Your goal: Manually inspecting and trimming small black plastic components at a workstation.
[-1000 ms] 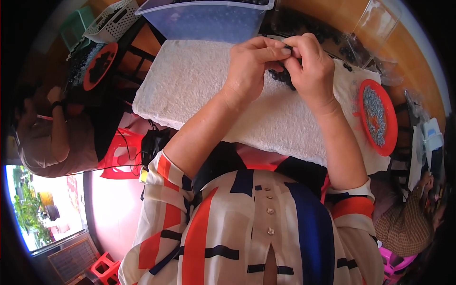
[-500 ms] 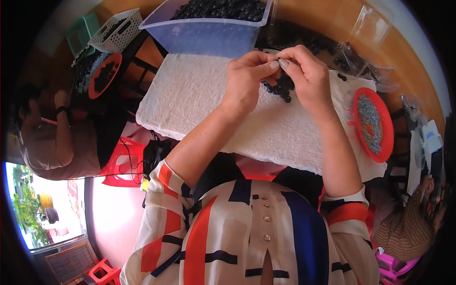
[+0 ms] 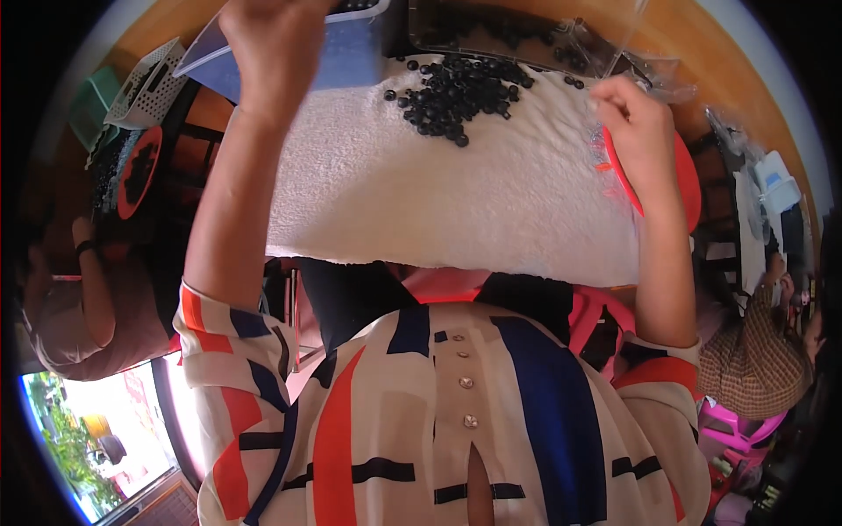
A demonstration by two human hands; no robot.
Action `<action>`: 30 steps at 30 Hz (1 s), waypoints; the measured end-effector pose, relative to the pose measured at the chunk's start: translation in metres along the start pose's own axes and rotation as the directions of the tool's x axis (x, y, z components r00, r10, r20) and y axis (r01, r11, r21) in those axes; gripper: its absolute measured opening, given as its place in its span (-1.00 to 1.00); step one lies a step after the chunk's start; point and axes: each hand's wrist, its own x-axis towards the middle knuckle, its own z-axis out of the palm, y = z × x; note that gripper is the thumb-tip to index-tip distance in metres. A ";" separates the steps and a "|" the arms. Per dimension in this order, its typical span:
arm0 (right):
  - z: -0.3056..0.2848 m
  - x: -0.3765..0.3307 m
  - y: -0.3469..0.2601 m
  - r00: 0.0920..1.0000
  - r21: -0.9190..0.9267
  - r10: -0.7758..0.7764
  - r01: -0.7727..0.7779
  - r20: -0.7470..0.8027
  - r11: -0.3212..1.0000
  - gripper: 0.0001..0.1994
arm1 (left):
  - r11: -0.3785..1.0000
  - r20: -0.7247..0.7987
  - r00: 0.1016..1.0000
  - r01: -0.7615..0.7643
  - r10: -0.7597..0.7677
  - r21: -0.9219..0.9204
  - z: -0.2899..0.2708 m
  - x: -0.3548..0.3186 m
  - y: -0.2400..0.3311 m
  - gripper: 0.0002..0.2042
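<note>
A loose pile of small round black pieces [image 3: 460,92] lies on a white towel [image 3: 456,210]. My left hand [image 3: 274,48] is raised over the clear bluish bin [image 3: 346,53] at the back left; it is smeared by motion, and its fingers run out of the top of the picture. More black pieces show inside that bin. Over the red plate [image 3: 686,188] at the right is my right hand [image 3: 633,127], its fingers curled together. Whatever they may hold is too small or hidden to make out. Thin silvery bits peek out at the plate's left edge.
Behind the pile lies a clear tray [image 3: 482,31] with dark pieces, beside a crumpled plastic bag [image 3: 645,74]. A white basket [image 3: 149,88] and another red plate [image 3: 140,171] stand at far left. People sit on both sides, one in a checked sleeve [image 3: 754,351].
My hands were together over the pile and have come apart. The left has swung to the bin at back left, the right to the red plate. The whole view has shifted somewhat.
</note>
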 end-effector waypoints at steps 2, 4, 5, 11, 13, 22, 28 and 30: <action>-0.004 -0.010 0.023 0.998 0.003 0.022 -0.022 0.050 1.000 -0.89 | 0.981 0.183 0.976 -0.140 0.114 0.137 0.012 -0.038 0.005 -0.91; -0.003 -0.014 0.019 0.993 -0.114 -0.044 0.057 0.108 0.992 -0.90 | 0.989 0.415 0.909 -0.086 0.028 0.121 0.026 -0.065 0.008 -0.89; 0.003 -0.010 0.013 0.992 -0.113 -0.050 0.063 0.113 0.992 -0.90 | 0.997 0.460 0.887 -0.012 -0.025 0.078 0.034 -0.075 -0.001 -0.90; 0.063 0.023 -0.008 0.923 -0.148 -0.295 0.337 0.249 0.930 -0.88 | 0.966 0.632 0.734 0.142 -0.250 0.217 0.041 -0.106 -0.010 -0.88; 0.073 0.030 -0.014 0.911 -0.275 -0.194 0.304 0.364 0.912 -0.85 | 0.957 0.608 0.743 0.166 -0.281 0.239 0.035 -0.111 -0.009 -0.89; 0.086 0.019 -0.007 0.888 -0.350 -0.320 0.431 0.331 0.832 -0.81 | 0.935 0.494 0.796 0.329 -0.350 0.132 0.020 -0.122 -0.019 -0.89; 0.067 0.000 -0.039 0.887 0.095 -0.435 0.425 0.154 0.900 -0.83 | 0.866 0.472 0.751 0.497 -0.462 0.056 0.019 -0.114 -0.008 -0.87; 0.066 -0.004 -0.052 0.868 0.118 -0.475 0.462 0.145 0.879 -0.81 | 0.642 0.531 0.535 0.767 -0.657 0.021 0.020 -0.106 0.001 -0.87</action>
